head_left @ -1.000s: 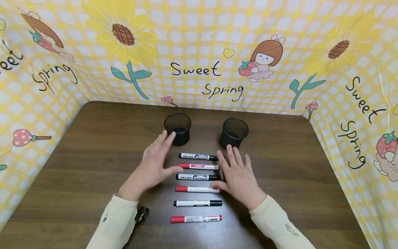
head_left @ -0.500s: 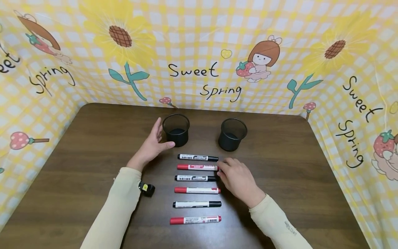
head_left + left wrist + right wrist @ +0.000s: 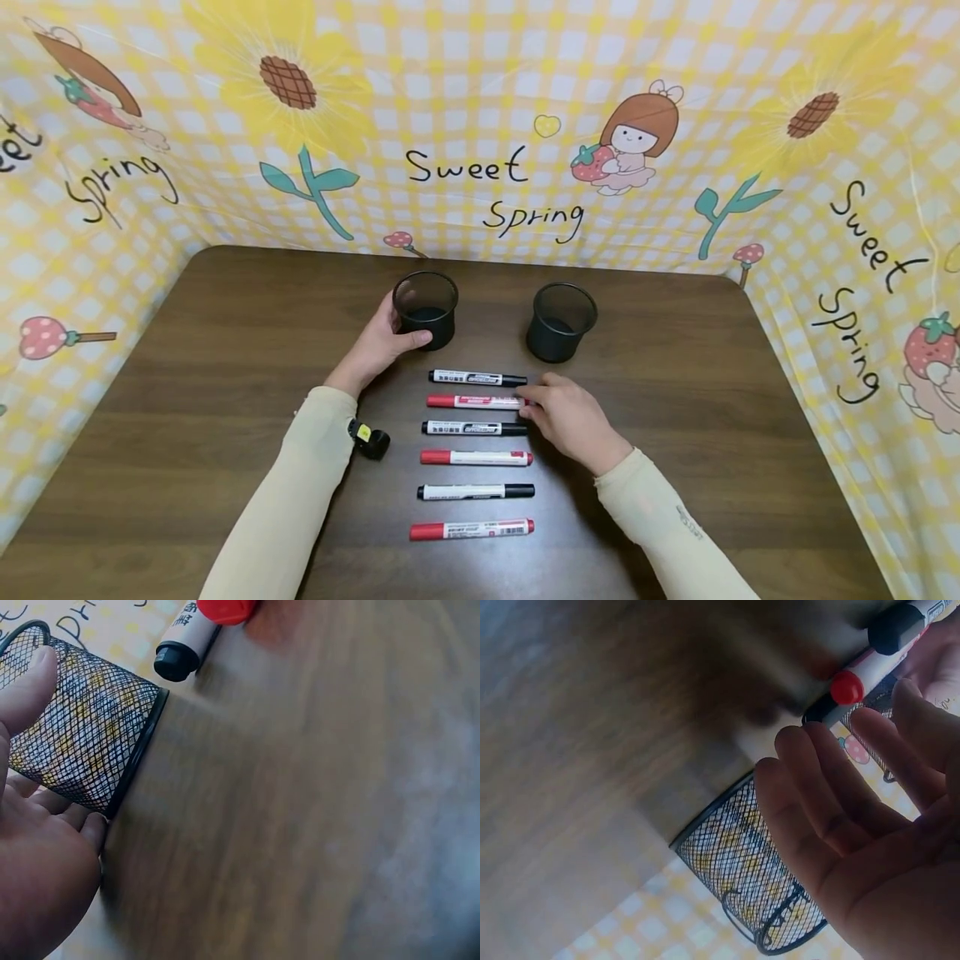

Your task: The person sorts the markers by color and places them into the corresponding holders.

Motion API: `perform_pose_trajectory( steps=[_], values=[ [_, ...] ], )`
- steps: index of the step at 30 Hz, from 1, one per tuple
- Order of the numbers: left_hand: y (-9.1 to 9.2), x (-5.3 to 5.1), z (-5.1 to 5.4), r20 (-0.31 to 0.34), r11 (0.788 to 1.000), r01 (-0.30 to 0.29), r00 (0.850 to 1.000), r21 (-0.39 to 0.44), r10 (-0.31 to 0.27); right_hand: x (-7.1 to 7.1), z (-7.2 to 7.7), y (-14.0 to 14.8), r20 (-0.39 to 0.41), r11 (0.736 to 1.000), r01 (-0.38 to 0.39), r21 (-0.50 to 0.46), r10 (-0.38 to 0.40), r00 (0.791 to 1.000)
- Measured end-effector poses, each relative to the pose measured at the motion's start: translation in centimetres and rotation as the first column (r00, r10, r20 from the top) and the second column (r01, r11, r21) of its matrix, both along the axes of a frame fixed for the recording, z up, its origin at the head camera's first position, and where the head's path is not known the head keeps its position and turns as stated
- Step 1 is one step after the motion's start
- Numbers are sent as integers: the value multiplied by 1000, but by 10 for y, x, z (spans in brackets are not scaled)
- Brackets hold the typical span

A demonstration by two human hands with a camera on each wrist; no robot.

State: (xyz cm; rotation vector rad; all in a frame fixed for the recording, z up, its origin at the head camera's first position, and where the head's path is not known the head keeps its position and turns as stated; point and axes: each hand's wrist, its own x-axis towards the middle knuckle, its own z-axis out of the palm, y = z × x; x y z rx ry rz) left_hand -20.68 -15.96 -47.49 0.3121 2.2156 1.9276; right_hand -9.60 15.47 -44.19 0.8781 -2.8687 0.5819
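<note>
My left hand (image 3: 378, 340) holds the left black mesh pen cup (image 3: 438, 332), thumb across its near side and fingers around its far-left side. In the left wrist view, the thumb (image 3: 34, 686) lies over the mesh (image 3: 90, 712), with fingers at the base. My right hand (image 3: 566, 414) is at the right end of the second marker from the back, a red whiteboard marker (image 3: 472, 402). In the right wrist view its fingers (image 3: 795, 806) are slightly bent, thumb apart, and the marker's red end (image 3: 847, 688) is beyond them, not pinched.
Several black and red whiteboard markers lie in a column, including a black one (image 3: 476, 378) at the back and a red one (image 3: 472, 530) in front. A second mesh pen cup (image 3: 555, 337) stands at right. Checked cloth (image 3: 465, 100) walls the brown table (image 3: 187, 400).
My left hand has moved from beside the left pen cup to take hold of it. The right hand has drawn its spread fingers together and come to the red marker's end.
</note>
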Motion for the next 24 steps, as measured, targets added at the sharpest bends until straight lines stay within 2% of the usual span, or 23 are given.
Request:
perform_pose_trajectory(
  steps=[11, 20, 24],
  values=[
    [1, -2, -3, -21, 998, -11, 1000, -67, 10, -6, -4, -5, 53, 998, -15, 63, 11, 999],
    [1, -2, -3, -24, 997, -4, 1000, -82, 2, -9, -4, -8, 92, 993, 13, 116, -24, 995],
    [1, -2, -4, -12, 996, -5, 1000, -87, 4, -9, -3, -8, 115, 994, 22, 107, -34, 993]
  ],
)
